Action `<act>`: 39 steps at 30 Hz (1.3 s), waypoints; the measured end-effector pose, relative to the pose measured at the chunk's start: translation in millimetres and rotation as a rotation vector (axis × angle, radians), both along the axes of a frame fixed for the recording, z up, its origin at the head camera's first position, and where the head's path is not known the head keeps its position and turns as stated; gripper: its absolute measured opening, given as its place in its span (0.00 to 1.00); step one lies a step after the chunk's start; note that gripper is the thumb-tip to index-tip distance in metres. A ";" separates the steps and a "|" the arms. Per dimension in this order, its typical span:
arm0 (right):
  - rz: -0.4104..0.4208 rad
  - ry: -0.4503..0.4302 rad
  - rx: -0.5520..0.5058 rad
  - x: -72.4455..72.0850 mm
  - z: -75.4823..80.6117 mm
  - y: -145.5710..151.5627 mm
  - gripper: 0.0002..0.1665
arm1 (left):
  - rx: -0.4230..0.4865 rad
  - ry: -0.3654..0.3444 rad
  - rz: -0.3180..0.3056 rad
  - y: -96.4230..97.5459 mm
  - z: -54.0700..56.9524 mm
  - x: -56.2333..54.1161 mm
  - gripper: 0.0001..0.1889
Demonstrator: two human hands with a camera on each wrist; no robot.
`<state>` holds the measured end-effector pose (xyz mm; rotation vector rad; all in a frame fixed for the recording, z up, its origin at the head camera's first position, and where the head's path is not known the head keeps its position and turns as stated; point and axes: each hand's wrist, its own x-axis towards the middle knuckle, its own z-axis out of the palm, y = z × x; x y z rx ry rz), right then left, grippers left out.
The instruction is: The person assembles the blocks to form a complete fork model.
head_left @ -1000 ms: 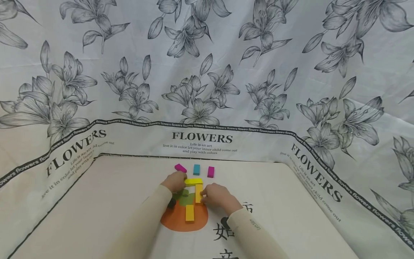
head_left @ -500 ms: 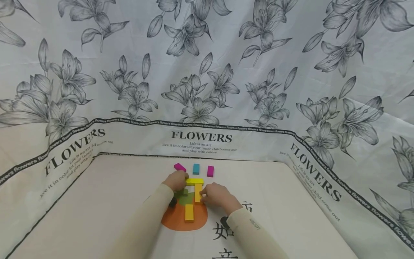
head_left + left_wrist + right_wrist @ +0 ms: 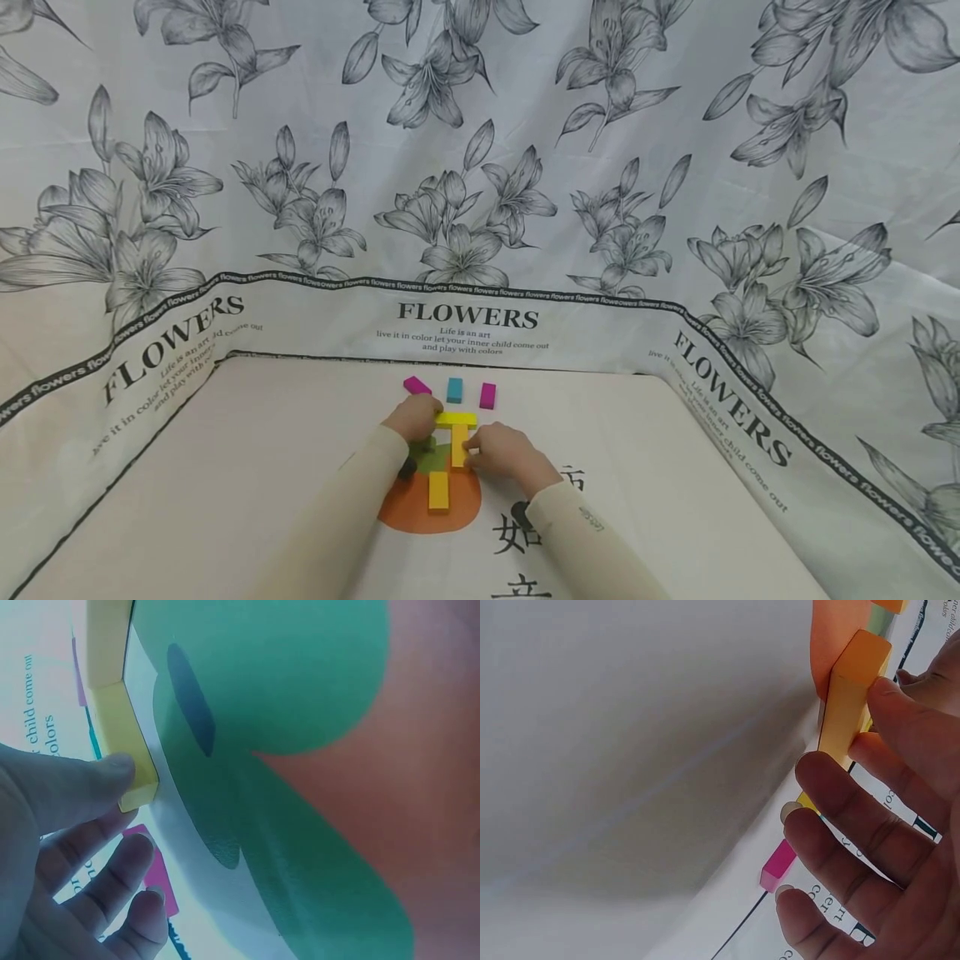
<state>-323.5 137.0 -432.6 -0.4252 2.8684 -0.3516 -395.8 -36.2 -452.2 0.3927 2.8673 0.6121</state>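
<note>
My left hand [image 3: 414,417] pinches the left end of a bright yellow block [image 3: 459,420] lying crosswise. In the left wrist view, the thumb presses on this yellow block [image 3: 120,724] with the index finger behind it. Below it, an orange-yellow block [image 3: 459,450] runs lengthwise, its far end meeting the crosswise one near its middle, like a T. My right hand [image 3: 506,454] pinches that orange-yellow block [image 3: 845,709] from the right between thumb and index finger, the other fingers loosely bent. Nearer me, a second orange-yellow block [image 3: 438,493] lies apart on the orange print.
Behind the T lie a magenta block [image 3: 417,386] set slantwise, a blue block [image 3: 454,390] and another magenta block [image 3: 488,396]. The table cloth [image 3: 637,475] bears an orange and green print and black characters. A flowered curtain [image 3: 465,208] surrounds the table on the far side.
The left hand has slid the bright yellow block to the right, so it now overhangs the lengthwise block on both sides. The right hand and its block have hardly moved.
</note>
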 end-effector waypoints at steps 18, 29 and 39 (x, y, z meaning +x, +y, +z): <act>0.005 0.011 0.009 -3.4 -6.4 2.1 0.20 | -0.008 0.015 -0.041 7.6 3.6 4.1 0.20; 0.006 0.020 0.007 -4.9 -8.1 3.2 0.21 | -0.011 0.011 -0.047 8.5 4.8 3.0 0.19; 0.001 0.022 0.008 -6.1 -10.8 4.1 0.21 | -0.012 0.021 -0.052 8.1 0.0 -0.4 0.19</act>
